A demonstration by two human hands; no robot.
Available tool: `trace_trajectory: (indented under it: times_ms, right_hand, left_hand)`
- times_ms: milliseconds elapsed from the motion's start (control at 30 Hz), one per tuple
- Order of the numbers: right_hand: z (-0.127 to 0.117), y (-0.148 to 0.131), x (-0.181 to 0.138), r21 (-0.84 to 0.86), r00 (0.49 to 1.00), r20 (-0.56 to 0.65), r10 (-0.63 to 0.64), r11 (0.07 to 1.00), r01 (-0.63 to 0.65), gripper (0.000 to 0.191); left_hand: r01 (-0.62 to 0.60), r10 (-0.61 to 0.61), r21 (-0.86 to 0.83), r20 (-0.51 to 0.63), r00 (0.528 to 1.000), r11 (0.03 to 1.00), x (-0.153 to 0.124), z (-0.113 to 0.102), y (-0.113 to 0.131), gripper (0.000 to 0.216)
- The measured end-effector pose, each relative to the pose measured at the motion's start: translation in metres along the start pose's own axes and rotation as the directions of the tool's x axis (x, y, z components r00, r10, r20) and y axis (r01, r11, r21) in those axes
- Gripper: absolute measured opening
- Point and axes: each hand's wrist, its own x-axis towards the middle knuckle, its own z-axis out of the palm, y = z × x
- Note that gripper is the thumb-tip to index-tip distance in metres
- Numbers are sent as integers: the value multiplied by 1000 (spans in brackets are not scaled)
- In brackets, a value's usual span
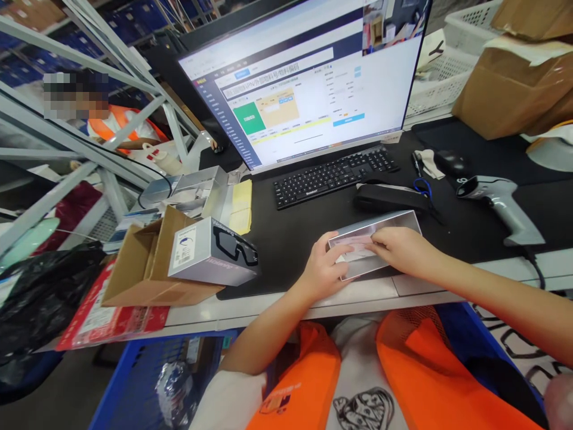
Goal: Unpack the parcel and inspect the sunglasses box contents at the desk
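An open silver-grey box (369, 267) lies in front of me near the table's edge. My left hand (323, 267) grips its left end, with fingers reaching over the rim. Inside lies a pale, pinkish-white sheet (356, 243), either paper or cloth. My right hand (400, 254) dips into the box, its bent fingers closed on the sheet's right end. Just behind the box rests a black, elongated case (389, 197). To the left, a silver box with a picture of dark glasses (215, 254) leans on an open brown carton (134, 263).
A keyboard (333, 176) and a monitor (308, 89) stand behind. On the right are a barcode scanner (496, 206), a mouse (452, 161) and brown cartons (514, 89). Yellow slips (242, 206) lie at left. Below the table is a blue crate (129, 382). A person (125, 125) sits beyond the frame.
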Motion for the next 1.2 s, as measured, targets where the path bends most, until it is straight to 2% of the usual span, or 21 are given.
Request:
trace_trajectory:
  times_ms: [167,300,333,400,467,533,633,700,800,867,967,1000,1067,1133,1200]
  right_hand:
    - [-3,8,-1,-12,998,63,-11,1000,12,28]
    - [-11,7,2,-96,981,131,143,987,-131,29]
    - [-13,6,1,-98,976,131,174,982,-161,28]
    - [-18,8,-6,-64,975,98,199,979,-193,38]
    - [-20,11,-20,-33,986,30,163,986,-162,49]
    - [-21,17,-38,-69,998,-8,56,996,-57,53]
    - [-19,27,-64,-187,994,27,-102,977,106,37]
    - [-22,31,-74,-211,992,34,-125,969,129,31]
    - [-33,28,-72,-127,998,-48,-42,991,36,34]
    - [-38,20,-58,47,994,-80,69,997,-65,35]
    - [-29,4,-29,304,986,33,163,938,-166,40]
    - [-23,0,-21,324,985,64,160,930,-172,44]
    - [-13,-4,-13,280,990,43,137,949,-143,55]
    - [-11,-2,-16,230,993,-52,107,969,-93,53]
    - [-18,8,-27,227,976,-188,114,971,-69,40]
  left_hand:
    - [6,-6,12,-5,1000,1000,0,0,0,32]
    - [11,-11,-4,-13,1000,1000,2,0,0,35]
    - [11,-11,-7,-12,1000,1000,2,0,-1,36]
    - [18,-18,-12,-9,1000,1000,3,1,-2,36]
    - [25,-25,-23,-11,1000,999,3,1,-4,36]
    - [29,-30,-43,-16,999,999,3,1,-6,37]
    - [29,-31,-77,-23,999,997,3,2,-8,39]
    - [30,-32,-86,-20,999,996,3,3,-9,39]
    - [39,-40,-95,-15,999,995,3,4,-9,39]
    - [34,-37,-112,-29,999,993,4,4,-9,40]
    - [22,-28,-127,-46,999,992,4,4,-10,38]
    - [23,-30,-130,-47,998,991,3,4,-10,37]
    - [42,-49,-137,-45,998,990,2,5,-12,37]
    - [84,-89,-150,-29,996,985,1,6,-16,38]
    - [139,-140,-173,7,990,975,1,4,-21,41]
